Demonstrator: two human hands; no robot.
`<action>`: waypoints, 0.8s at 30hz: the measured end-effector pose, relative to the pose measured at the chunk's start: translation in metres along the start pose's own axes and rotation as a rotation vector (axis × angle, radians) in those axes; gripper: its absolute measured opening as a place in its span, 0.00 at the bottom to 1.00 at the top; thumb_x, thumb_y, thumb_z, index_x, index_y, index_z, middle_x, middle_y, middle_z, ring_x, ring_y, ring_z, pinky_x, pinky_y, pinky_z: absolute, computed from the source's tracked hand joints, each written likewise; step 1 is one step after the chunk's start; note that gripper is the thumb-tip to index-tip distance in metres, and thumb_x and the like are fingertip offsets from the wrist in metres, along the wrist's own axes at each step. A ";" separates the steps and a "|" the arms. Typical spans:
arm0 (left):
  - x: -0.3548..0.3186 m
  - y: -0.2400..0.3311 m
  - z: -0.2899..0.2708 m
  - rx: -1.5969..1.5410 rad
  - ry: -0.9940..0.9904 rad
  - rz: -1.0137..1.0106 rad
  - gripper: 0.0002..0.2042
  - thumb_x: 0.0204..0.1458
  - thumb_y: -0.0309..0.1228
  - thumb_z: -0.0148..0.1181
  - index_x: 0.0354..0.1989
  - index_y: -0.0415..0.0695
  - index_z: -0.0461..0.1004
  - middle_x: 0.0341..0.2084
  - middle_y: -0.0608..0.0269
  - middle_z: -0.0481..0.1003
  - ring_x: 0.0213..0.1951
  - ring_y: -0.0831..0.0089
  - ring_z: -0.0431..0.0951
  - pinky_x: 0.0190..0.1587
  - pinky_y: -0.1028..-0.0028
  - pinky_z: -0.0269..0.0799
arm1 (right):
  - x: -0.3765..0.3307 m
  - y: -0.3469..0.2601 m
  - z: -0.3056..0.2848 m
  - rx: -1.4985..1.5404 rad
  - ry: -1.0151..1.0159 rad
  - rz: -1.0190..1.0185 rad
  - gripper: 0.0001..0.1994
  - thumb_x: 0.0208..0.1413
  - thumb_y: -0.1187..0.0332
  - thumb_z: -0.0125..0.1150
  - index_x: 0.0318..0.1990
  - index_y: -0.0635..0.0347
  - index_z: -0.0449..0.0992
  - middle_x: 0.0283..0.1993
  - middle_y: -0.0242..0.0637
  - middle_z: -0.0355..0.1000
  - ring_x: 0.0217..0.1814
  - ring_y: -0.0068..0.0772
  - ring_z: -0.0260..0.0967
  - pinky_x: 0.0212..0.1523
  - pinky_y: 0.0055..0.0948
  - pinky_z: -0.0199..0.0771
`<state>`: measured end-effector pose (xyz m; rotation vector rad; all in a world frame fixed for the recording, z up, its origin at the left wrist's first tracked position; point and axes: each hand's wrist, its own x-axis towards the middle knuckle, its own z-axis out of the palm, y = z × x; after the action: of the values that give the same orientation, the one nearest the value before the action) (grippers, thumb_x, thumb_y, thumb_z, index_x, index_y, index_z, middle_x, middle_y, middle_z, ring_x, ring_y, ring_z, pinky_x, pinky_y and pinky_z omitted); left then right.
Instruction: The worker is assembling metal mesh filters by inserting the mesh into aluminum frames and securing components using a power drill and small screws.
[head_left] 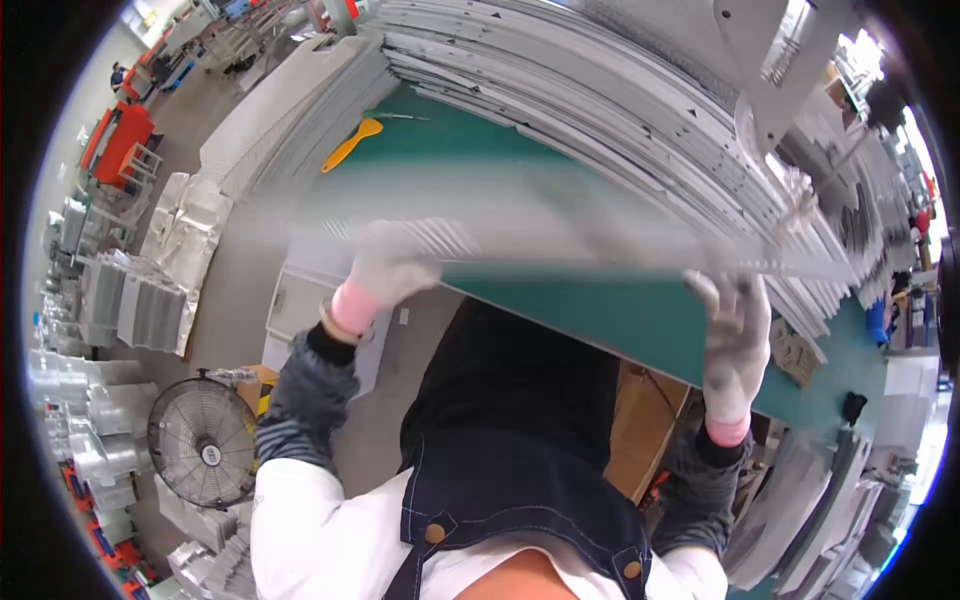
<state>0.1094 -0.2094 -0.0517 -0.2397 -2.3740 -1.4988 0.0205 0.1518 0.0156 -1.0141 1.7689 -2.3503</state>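
Note:
A long, thin sheet metal panel [600, 235], smeared by motion, spans the space above the green tabletop [590, 310]. Slots show near its left part. My left hand [390, 278], in a white glove with a pink cuff, grips the panel's near edge on the left. At the right end my gloved right hand [735, 345] holds the same edge with its fingertips, which are partly blurred. Beyond the panel, a scraper with a yellow handle [352, 144] lies on the tabletop.
Stacked metal panels [560, 100] line the table's far side, with another stack [300, 140] at the far left. A metal machine arm [770, 90] stands at the upper right. A black fan [205, 443] is on the left floor; a cardboard box [640, 430] sits below the table edge.

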 end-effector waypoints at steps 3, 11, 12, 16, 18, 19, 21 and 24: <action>0.021 -0.002 0.025 -0.445 -0.021 0.145 0.25 0.51 0.44 0.64 0.47 0.32 0.75 0.42 0.54 0.79 0.42 0.64 0.79 0.46 0.69 0.75 | 0.031 -0.003 0.016 -0.550 -0.354 0.074 0.14 0.49 0.81 0.57 0.46 0.68 0.73 0.48 0.45 0.73 0.51 0.39 0.71 0.53 0.31 0.69; 0.063 -0.021 0.046 -0.150 -0.087 -0.045 0.09 0.48 0.26 0.60 0.36 0.34 0.76 0.22 0.65 0.72 0.26 0.80 0.69 0.30 0.77 0.68 | 0.002 0.071 -0.051 -0.881 -0.328 0.699 0.17 0.55 0.64 0.60 0.50 0.63 0.75 0.48 0.48 0.74 0.49 0.46 0.70 0.49 0.35 0.70; 0.067 -0.032 0.049 -0.092 -0.104 -0.116 0.09 0.49 0.27 0.59 0.34 0.32 0.75 0.19 0.66 0.71 0.25 0.81 0.68 0.29 0.77 0.67 | -0.003 0.085 -0.057 -0.883 -0.313 0.724 0.17 0.59 0.64 0.58 0.52 0.64 0.74 0.49 0.48 0.75 0.51 0.48 0.70 0.50 0.38 0.69; 0.070 -0.037 0.060 -0.114 -0.063 -0.067 0.10 0.53 0.28 0.55 0.35 0.32 0.75 0.18 0.66 0.70 0.24 0.82 0.66 0.28 0.77 0.65 | -0.019 0.113 -0.077 -1.050 -0.325 0.446 0.15 0.56 0.67 0.60 0.47 0.66 0.75 0.47 0.50 0.75 0.51 0.51 0.69 0.51 0.38 0.68; 0.070 -0.035 0.063 -0.130 -0.080 -0.081 0.12 0.57 0.31 0.54 0.38 0.32 0.75 0.20 0.65 0.70 0.25 0.82 0.66 0.30 0.77 0.66 | -0.015 0.116 -0.075 -0.953 -0.314 0.495 0.13 0.54 0.68 0.60 0.45 0.67 0.76 0.46 0.51 0.75 0.51 0.51 0.70 0.51 0.39 0.68; 0.068 -0.047 0.067 -0.138 -0.082 -0.082 0.14 0.58 0.34 0.54 0.39 0.33 0.75 0.20 0.65 0.70 0.26 0.82 0.67 0.31 0.77 0.66 | -0.013 0.115 -0.075 -0.926 -0.307 0.484 0.12 0.53 0.70 0.60 0.43 0.67 0.76 0.44 0.52 0.74 0.50 0.52 0.70 0.51 0.40 0.68; 0.067 -0.057 0.066 -0.139 -0.086 -0.086 0.15 0.59 0.36 0.54 0.40 0.34 0.75 0.20 0.64 0.70 0.27 0.82 0.67 0.32 0.77 0.67 | -0.008 0.114 -0.071 -0.891 -0.298 0.473 0.11 0.51 0.73 0.60 0.42 0.68 0.76 0.42 0.53 0.74 0.49 0.53 0.70 0.51 0.40 0.68; 0.067 -0.057 0.063 0.002 -0.151 -0.161 0.18 0.59 0.41 0.56 0.40 0.34 0.75 0.23 0.60 0.72 0.28 0.78 0.69 0.36 0.76 0.68 | -0.006 0.103 -0.065 -0.903 -0.310 0.457 0.10 0.50 0.74 0.60 0.41 0.68 0.76 0.39 0.53 0.74 0.44 0.55 0.71 0.47 0.42 0.69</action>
<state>0.0185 -0.1795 -0.1008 -0.1702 -2.5672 -1.6012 -0.0434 0.1731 -0.0863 -0.8045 2.5835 -1.0387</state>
